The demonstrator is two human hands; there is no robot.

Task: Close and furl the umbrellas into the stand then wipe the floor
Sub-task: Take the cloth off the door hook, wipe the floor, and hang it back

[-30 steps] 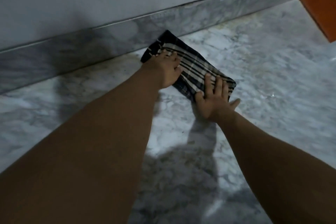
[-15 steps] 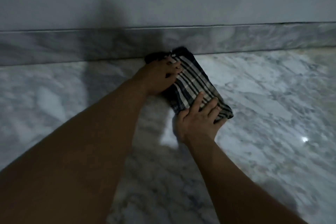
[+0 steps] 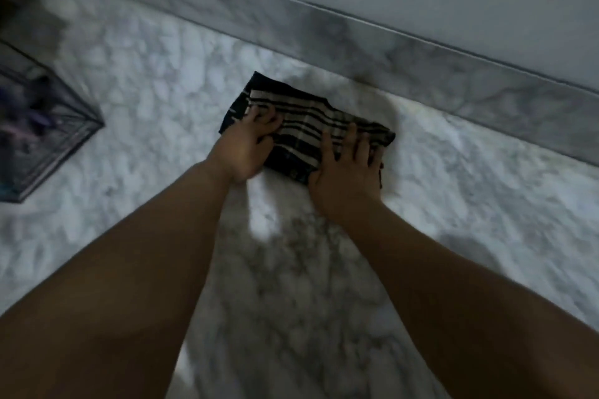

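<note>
The folded striped cloth is pressed flat on the marble floor, close to the baseboard: its left end is held under the bent fingers of the left hand, its right end under the spread right hand. Even pressure should be kept. At far left, a wire stand is seen, blurred, well apart.

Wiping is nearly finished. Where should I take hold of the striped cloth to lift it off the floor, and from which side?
Probably the near long edge of the striped cloth, between the left hand and right hand, coming from the person's side. The cloth lies folded flat on the marble floor, so a pinch there should gather the layers. The far edge lies close to the baseboard, leaving less room.
</note>
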